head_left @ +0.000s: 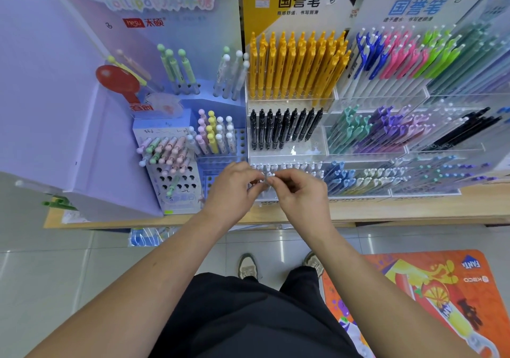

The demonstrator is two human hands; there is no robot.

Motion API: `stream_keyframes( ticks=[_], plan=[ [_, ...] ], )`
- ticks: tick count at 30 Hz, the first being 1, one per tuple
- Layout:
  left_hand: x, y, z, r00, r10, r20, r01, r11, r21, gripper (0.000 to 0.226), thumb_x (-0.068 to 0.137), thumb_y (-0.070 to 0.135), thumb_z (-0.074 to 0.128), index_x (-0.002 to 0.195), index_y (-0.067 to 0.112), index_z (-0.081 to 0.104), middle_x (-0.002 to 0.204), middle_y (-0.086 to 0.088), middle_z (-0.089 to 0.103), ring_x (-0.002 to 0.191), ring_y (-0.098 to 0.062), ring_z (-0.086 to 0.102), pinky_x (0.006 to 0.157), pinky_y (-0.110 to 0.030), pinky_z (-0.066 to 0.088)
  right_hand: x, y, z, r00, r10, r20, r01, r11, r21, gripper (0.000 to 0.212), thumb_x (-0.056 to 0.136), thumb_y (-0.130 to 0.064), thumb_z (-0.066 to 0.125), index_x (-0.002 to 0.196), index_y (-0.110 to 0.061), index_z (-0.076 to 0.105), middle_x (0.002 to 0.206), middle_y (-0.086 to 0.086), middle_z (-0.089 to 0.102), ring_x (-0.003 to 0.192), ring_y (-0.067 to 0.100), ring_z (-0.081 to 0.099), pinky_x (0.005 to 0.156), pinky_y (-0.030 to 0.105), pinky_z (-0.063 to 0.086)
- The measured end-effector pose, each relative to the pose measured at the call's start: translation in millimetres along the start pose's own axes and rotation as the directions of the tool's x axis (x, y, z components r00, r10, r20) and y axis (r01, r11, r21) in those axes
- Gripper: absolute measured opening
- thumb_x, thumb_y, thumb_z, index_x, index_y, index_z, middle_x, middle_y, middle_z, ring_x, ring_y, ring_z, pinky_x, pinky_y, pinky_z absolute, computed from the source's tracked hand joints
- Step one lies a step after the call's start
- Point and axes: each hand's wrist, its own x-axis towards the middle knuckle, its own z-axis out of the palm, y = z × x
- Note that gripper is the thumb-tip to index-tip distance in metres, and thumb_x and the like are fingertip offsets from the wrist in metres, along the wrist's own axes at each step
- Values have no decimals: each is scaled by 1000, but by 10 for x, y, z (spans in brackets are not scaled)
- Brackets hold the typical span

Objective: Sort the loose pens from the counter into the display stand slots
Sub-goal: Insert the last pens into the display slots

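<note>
Lying on the bench (386,211): a green pen (58,201), way out left of the left hand, kinda blurry
Purple stand (82,137): up and left of the left hand, with pastel pens (168,150) stuck in its hole-grid block
Left hand (234,189): fingers curled in, thumb and fingertips pinching one side of a white-tipped pen (265,177)
White-tipped pen: right between the two hands, held up just in front of the display's bottom row; too blurry to say if it's more than one
Right hand (300,192): curled too, pinching the same pen from the other side, fingertips close to the left hand's
White pens (289,167): slotted just behind both hands
Black pens (284,128): further back
Yellow pens (295,65): behind those
Clear stand (414,153): back and right of the right hand, blue, purple and green pens in its slots
Orange mat (427,288): on the floor, near side and right of the right hand
</note>
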Motion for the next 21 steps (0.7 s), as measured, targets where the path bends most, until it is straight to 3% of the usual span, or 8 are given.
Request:
stream_keyframes(
  ticks=[5,9,13,21],
  plan=[
    [-32,-1,63,998,-50,-25,49,998,-51,9,87,23,84,95,20,80,87,4,57,88,-15,56,70,-33,44,32,15,0,998,-55,12,56,994,-93,2,89,-14,76,89,-13,78,79,-6,74,72,12,68,71,35,57],
    [-31,-20,34,1000,-10,22,10,1000,17,14,92,27,79,102,18,80,92,5,56,96,-19,57,75,-38,50,12,158,3,993,-64,101,83,978,-192,5,90,-16,76,87,-12,77,74,-3,71,67,14,64,67,36,55],
    [-41,-36,-3,998,33,50,-35,998,49,14,96,21,75,108,15,79,97,-1,60,98,-23,59,77,-42,53,0,219,42,996,19,92,-6,990,-140,8,92,-21,76,88,-14,76,72,-7,70,66,10,64,66,28,54],
    [-47,-27,26,1000,-22,16,22,999,31,18,97,20,73,112,13,79,101,-1,58,102,-21,58,82,-35,48,45,227,114,989,33,143,-1,976,-218,6,93,-16,72,91,-13,77,73,-2,73,67,19,67,68,38,56]
  ],
)
